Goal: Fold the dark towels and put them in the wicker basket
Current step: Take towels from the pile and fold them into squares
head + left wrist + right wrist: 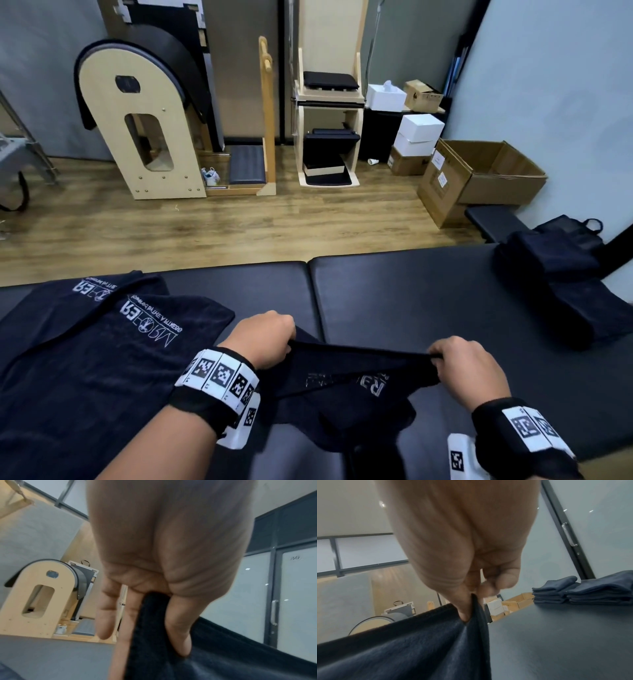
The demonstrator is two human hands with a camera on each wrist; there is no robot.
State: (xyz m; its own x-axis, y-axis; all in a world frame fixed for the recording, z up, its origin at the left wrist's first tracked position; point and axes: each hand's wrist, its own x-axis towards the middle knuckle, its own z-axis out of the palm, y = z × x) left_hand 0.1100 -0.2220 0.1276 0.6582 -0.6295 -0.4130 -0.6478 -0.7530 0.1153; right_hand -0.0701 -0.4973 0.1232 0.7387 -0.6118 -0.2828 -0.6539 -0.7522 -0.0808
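A dark towel (346, 380) with pale lettering hangs stretched between my two hands above the black padded table (394, 298). My left hand (263, 337) pinches its left top corner; the left wrist view shows the dark towel (150, 635) clamped between thumb and fingers. My right hand (462, 363) pinches the right top corner, and the dark towel (419, 642) is nipped at the fingertips in the right wrist view. More dark towels (89, 349) lie spread flat at the left. A stack of folded towels (561, 274) sits at the table's right end. No wicker basket is in view.
Beyond the table's far edge is a wooden floor (239, 222) with a wooden arched barrel (144, 120), a wooden chair frame (329, 113), white boxes (418, 133) and an open cardboard box (479, 178). The folded stack (583, 589) also shows in the right wrist view.
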